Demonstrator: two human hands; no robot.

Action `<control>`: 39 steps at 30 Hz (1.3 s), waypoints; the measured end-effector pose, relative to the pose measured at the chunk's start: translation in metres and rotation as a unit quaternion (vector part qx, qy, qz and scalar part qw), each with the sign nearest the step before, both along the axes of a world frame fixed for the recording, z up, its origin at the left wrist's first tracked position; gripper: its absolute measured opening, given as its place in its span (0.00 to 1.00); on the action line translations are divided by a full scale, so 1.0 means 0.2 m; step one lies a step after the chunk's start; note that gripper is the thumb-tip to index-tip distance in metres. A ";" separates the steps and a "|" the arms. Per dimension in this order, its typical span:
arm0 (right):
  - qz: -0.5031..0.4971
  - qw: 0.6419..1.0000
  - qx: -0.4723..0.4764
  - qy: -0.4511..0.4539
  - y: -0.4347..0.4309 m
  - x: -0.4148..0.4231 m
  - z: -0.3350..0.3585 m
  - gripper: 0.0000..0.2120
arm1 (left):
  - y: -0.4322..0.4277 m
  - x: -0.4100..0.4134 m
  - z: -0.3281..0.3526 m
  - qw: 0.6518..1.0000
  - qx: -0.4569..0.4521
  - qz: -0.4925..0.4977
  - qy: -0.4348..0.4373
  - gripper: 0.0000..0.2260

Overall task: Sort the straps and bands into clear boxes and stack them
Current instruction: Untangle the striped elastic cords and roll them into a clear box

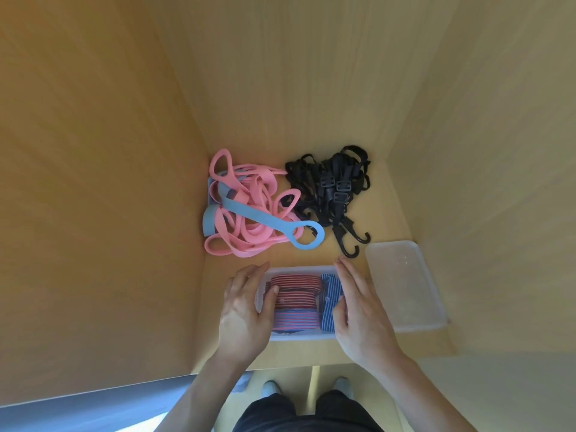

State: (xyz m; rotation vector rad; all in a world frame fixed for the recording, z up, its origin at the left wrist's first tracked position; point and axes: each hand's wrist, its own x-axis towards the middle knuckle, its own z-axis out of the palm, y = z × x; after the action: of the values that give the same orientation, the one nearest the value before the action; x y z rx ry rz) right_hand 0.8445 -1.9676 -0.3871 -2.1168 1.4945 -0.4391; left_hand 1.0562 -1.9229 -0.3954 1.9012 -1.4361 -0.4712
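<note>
Squaring up the clear box (299,335) at the shelf's (314,254) front edge. Left hand (246,310) and right hand (361,313) flank it, fingers nearly straight along its side walls, thumbs over the rim onto the striped bands (296,296). I'd press the bands below the rim, then fit the clear lid (405,285) lying just right. Pink and blue bands (249,226) and black hooked straps (330,188) are heaped at the back, unsorted.

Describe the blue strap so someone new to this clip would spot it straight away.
At the back left of the wooden compartment lies a tangle of pink bands, beside the black hooked straps. The blue strap lies diagonally across that tangle, its ring end toward the black hooks. Plain light blue sets it apart from pink and black neighbours.
</note>
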 end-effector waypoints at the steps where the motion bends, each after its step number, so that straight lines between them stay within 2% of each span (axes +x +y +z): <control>1: 0.012 1.000 0.004 0.000 0.00 0.00 -0.01 0.30 | 0.00 0.00 0.00 1.000 0.000 -0.002 -0.003 0.19; 5: 0.036 0.999 0.006 0.003 -0.01 -0.04 -0.03 0.29 | 0.00 -0.01 0.00 0.998 -0.014 -0.034 -0.045 0.18; 10: 0.051 0.998 0.002 0.045 -0.05 -0.03 -0.02 0.29 | -0.03 -0.01 0.03 0.980 0.016 -0.153 -0.129 0.22; 16: 0.075 0.993 0.010 0.095 -0.08 -0.01 -0.01 0.33 | -0.05 0.01 0.02 0.972 0.052 -0.197 -0.117 0.27; 18: 0.079 0.994 0.022 0.071 -0.08 -0.01 -0.02 0.33 | -0.06 0.01 0.01 0.972 0.052 -0.200 -0.108 0.29; 24: 0.066 0.993 0.060 -0.081 -0.08 -0.03 -0.06 0.31 | -0.06 0.03 0.00 0.973 0.051 -0.214 -0.069 0.29; 28: 0.052 0.988 0.061 -0.131 -0.08 -0.02 -0.06 0.31 | -0.07 0.03 -0.01 0.970 0.053 -0.214 -0.100 0.29; 29: 0.056 0.991 0.054 -0.112 -0.08 -0.02 -0.06 0.31 | -0.07 0.03 -0.01 0.969 0.054 -0.213 -0.110 0.29; 31: 0.081 0.997 -0.005 -0.011 -0.08 -0.03 -0.06 0.33 | -0.07 0.03 -0.01 0.969 0.056 -0.213 -0.114 0.29; 33: 0.134 0.986 -0.060 0.080 -0.10 -0.05 -0.04 0.38 | -0.08 0.04 -0.01 0.970 0.060 -0.217 -0.096 0.28; 36: 0.217 0.966 -0.060 0.129 -0.11 -0.08 0.00 0.45 | -0.09 0.07 -0.01 0.970 0.060 -0.227 -0.068 0.27; 39: 0.239 0.954 -0.053 0.173 -0.12 -0.07 0.03 0.50 | -0.10 0.08 -0.01 0.970 0.057 -0.224 -0.071 0.26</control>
State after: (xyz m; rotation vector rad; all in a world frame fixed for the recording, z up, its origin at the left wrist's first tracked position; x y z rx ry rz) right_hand 0.8300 -1.9914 -0.3805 -2.6389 1.0778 0.0345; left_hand 1.0724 -1.9428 -0.3971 1.7194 -1.9839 -0.6474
